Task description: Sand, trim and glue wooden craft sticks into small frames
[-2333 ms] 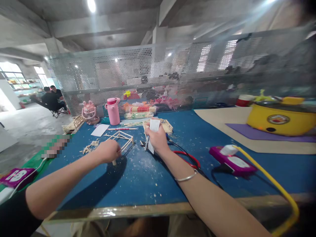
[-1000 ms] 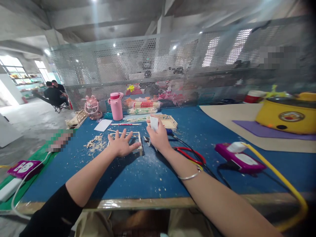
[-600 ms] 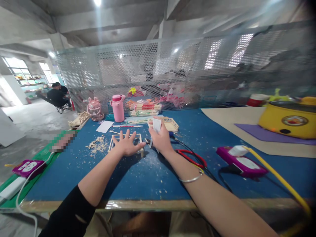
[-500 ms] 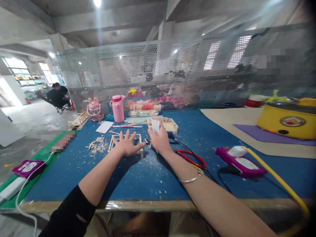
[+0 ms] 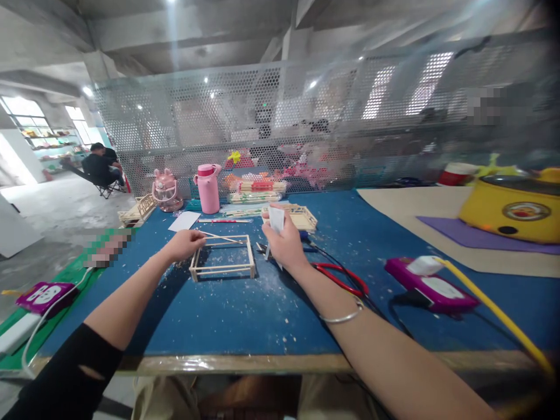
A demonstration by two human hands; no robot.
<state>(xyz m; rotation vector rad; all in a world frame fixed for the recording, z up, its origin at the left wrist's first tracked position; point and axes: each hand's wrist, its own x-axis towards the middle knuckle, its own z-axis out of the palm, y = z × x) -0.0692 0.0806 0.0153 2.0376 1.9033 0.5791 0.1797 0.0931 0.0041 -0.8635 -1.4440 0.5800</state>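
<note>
A small frame of thin wooden sticks (image 5: 224, 259) lies flat on the blue table mat (image 5: 245, 309). My left hand (image 5: 184, 244) is at the frame's far left corner, fingers pinched on a thin wooden stick (image 5: 221, 237) that slants across the frame's back edge. My right hand (image 5: 284, 242) hovers just right of the frame, closed on a folded white paper piece (image 5: 276, 219) that stands up between thumb and fingers. A silver bangle (image 5: 343, 315) circles my right wrist.
Red-handled pliers (image 5: 343, 276) and black cables lie right of my right hand. A purple power strip (image 5: 431, 286) with a yellow cable sits further right. A pink bottle (image 5: 208, 188), stick bundles (image 5: 256, 192) and another stick model (image 5: 301, 217) stand at the back. Yellow pot (image 5: 511, 207) far right.
My left hand has lifted off the wooden frame, where it lay flat with fingers spread, moved left and pinched a thin stick. My right hand keeps the white paper in about the same place.
</note>
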